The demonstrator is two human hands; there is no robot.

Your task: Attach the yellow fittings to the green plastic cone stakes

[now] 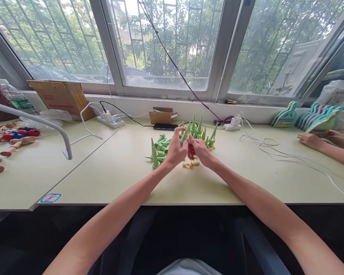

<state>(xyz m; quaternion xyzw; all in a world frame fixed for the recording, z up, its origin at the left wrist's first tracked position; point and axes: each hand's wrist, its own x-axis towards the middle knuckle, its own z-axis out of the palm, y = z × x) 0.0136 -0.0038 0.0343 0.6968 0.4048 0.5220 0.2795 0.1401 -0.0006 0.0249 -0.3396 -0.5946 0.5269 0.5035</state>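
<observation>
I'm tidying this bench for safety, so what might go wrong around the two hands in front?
The left hand is close to an upright green cone, which its wrist might knock over. Small yellow pieces lie loose on the near side of the right hand, so a forearm could sweep them away. A black phone lies just behind the pile of green parts, where it may get bumped.
</observation>
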